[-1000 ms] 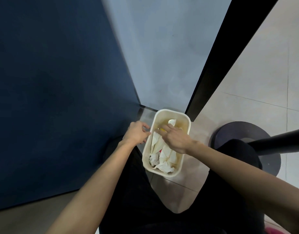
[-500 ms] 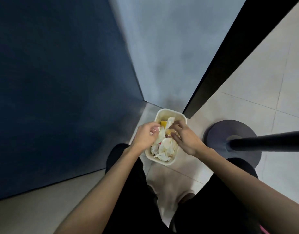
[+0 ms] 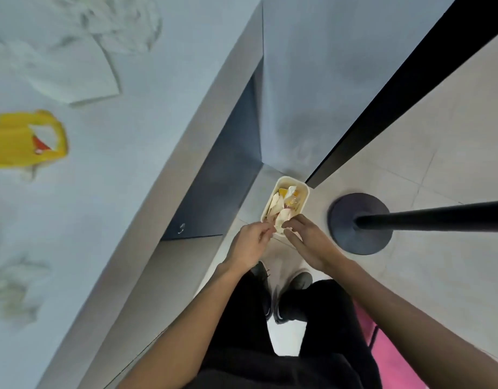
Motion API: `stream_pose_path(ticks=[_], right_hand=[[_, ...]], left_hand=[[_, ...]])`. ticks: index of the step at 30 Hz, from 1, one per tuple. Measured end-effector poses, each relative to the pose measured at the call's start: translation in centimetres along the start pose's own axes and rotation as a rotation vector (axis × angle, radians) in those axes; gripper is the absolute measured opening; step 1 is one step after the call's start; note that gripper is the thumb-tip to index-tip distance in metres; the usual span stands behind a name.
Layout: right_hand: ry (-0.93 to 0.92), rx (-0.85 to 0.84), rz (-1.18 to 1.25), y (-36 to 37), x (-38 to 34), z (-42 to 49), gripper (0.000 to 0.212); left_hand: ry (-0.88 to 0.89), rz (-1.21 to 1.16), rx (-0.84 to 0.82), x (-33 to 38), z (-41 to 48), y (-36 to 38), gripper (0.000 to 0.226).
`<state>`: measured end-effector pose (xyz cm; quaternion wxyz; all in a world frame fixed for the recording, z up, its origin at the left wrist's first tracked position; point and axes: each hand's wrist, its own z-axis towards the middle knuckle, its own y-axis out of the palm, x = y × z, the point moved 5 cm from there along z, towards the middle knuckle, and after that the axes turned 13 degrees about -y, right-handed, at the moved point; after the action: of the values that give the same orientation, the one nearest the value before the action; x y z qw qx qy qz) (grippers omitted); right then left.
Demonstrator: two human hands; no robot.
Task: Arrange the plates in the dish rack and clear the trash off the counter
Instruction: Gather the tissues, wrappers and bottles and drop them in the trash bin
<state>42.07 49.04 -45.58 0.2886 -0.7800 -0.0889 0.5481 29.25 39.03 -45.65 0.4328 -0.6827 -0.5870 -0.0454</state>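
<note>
**Just over the bin: the leftover trash lies up and to the left**

Both hands hang above the near rim of the cream bin (image 3: 305, 192), which stands on the floor in the corner below the table (image 3: 135, 169) and holds crumpled paper and something yellow. The left hand (image 3: 250, 244) has a curled grip, fingertips drawn together at the edge of a white paper scrap (image 3: 281, 219) poking over the rim. Whether it truly pinches the scrap I cannot tell. The right hand (image 3: 312, 244) has a loosely spread grip just beside that scrap.

Uncleared trash sits on the table, well apart from both hands: a yellow wrapper (image 3: 20, 141), a flat napkin (image 3: 73, 74) and a blurred crumpled wad (image 3: 14, 284). The wrapper's long axis runs across the view, so the left hand, being nearer, probably suits the next reach.
</note>
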Motion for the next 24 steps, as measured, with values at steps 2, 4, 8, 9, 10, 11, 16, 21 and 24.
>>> stream_pose_path(ticks=[2, 4, 8, 9, 10, 11, 16, 21, 24], right_hand=[[-0.001, -0.014, 0.007, -1.0, -3.5, -1.5, 0.045], [-0.016, -0.035, 0.008, -1.8, -6.5, -3.0, 0.038], [-0.090, -0.034, -0.012, -3.3, -11.1, -5.6, 0.032], [-0.109, -0.028, -0.009, -3.6, -12.1, -6.1, 0.030], [-0.121, -0.026, 0.003, -3.8, -13.0, -6.6, 0.029], [-0.136, -0.022, 0.025, -3.9, -13.9, -6.9, 0.030], [-0.233, -0.037, 0.099, -3.0, -19.7, -6.5, 0.039], [-0.389, -0.105, 0.031, -1.1, -26.0, -5.8, 0.035], [-0.462, -0.134, 0.002, 0.2, -29.3, -4.9, 0.026]], left_hand=[[-0.014, -0.043, 0.015, 0.9, -3.4, -1.8, 0.021], [-0.034, -0.075, 0.024, 1.4, -6.6, -3.3, 0.020], [-0.039, -0.043, 0.051, 2.9, -12.1, -5.8, 0.022], [-0.043, -0.039, 0.062, 3.2, -13.3, -6.3, 0.023], [-0.053, -0.037, 0.076, 3.4, -14.4, -6.8, 0.023], [-0.062, -0.043, 0.103, 3.6, -15.5, -7.4, 0.024], [-0.092, -0.221, 0.283, 2.5, -20.6, -10.6, 0.022], [-0.116, -0.315, 0.386, -0.5, -25.7, -13.4, 0.029], [-0.118, -0.356, 0.464, -2.2, -28.8, -15.9, 0.031]])
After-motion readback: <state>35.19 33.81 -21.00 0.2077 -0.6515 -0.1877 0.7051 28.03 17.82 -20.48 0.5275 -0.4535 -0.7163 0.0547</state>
